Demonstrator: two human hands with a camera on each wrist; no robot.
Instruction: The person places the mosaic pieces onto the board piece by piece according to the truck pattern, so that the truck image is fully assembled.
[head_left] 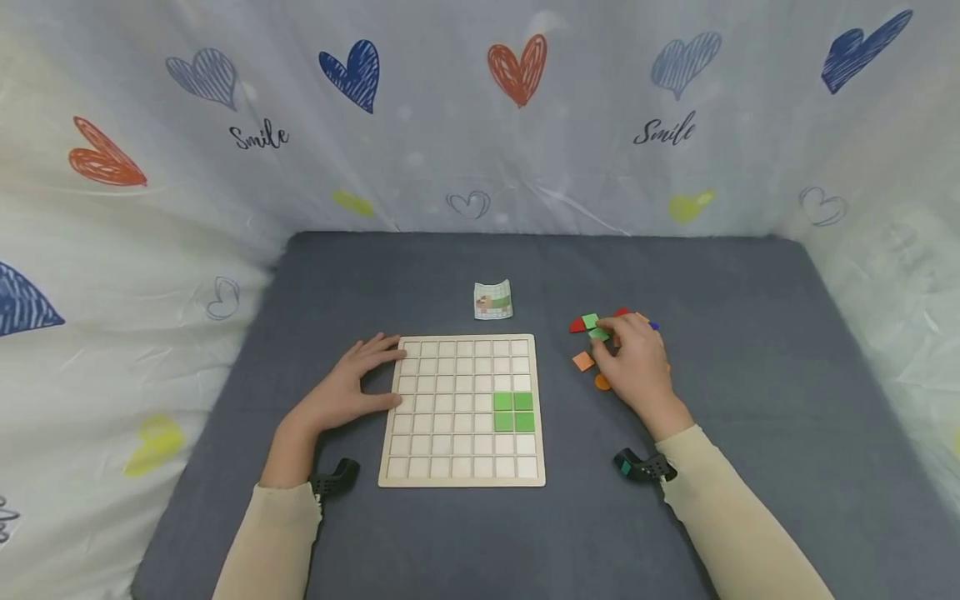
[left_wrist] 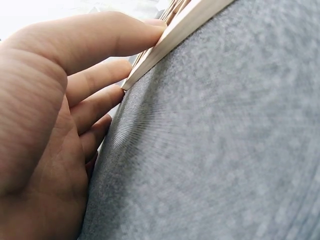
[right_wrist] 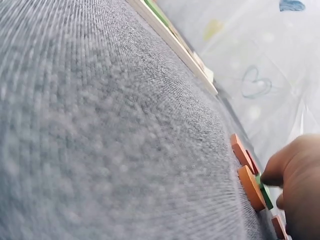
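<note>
In the head view, a wooden grid board (head_left: pixel 442 427) lies flat, with several green square tiles (head_left: pixel 513 412) filling a block of cells at its right side. My left hand (head_left: pixel 345 383) rests against the board's left edge, fingers extended and thumb apart; the left wrist view shows the thumb touching the wooden rim (left_wrist: pixel 172 40). To the right of the board, my right hand (head_left: pixel 636 354) is over a group of loose pieces. Its thumb and index finger pinch a green tile (head_left: pixel 597 334), beside another green piece (head_left: pixel 590 321). The palm hides part of the group.
Around the right hand lie an orange square (head_left: pixel 582 361), an orange round piece (head_left: pixel 602 382), red pieces (head_left: pixel 577 325) and a partly covered blue piece (head_left: pixel 655 326). A small printed pattern card (head_left: pixel 492 302) lies behind the board. A curtain (head_left: pixel 420 167) borders the dark tabletop (head_left: pixel 750 350).
</note>
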